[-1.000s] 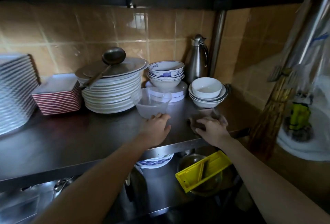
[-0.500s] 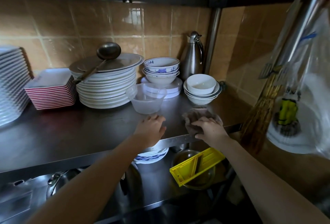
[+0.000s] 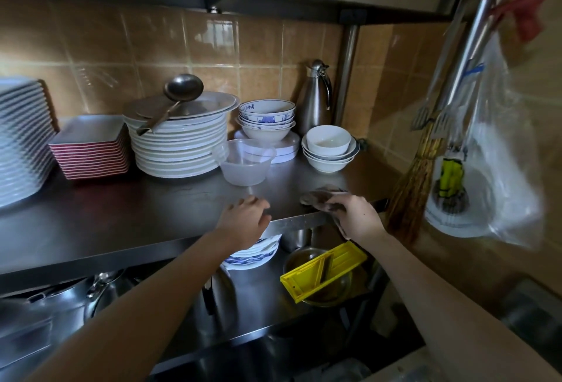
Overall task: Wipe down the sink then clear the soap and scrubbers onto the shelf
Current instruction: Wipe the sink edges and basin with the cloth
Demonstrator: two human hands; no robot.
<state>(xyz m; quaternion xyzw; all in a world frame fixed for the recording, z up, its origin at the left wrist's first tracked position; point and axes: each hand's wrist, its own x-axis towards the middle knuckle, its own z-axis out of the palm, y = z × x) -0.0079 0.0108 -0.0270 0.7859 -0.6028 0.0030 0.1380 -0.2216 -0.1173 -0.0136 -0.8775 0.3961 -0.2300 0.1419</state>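
A steel shelf (image 3: 91,229) runs across the view at hand height. My right hand (image 3: 355,214) rests at its front edge on the right, gripping a dark brown cloth (image 3: 319,196) that lies partly on the shelf top. My left hand (image 3: 246,220) sits at the shelf edge just left of it, fingers curled, holding nothing I can see. A clear plastic tub (image 3: 244,162) stands on the shelf just beyond my left hand. A corner of the sink (image 3: 532,311) shows at the lower right.
Stacks of white plates (image 3: 179,144), red-edged square dishes (image 3: 91,150), bowls (image 3: 328,147) and a steel jug (image 3: 316,98) fill the back of the shelf. A yellow slicer (image 3: 322,272) lies on a bowl on the lower shelf. A plastic bag (image 3: 498,168) and a broom (image 3: 410,193) hang at right.
My right hand has drawn the cloth back toward the shelf's front edge. My left hand has come away from the plastic tub to the edge. The view has tilted up a little.
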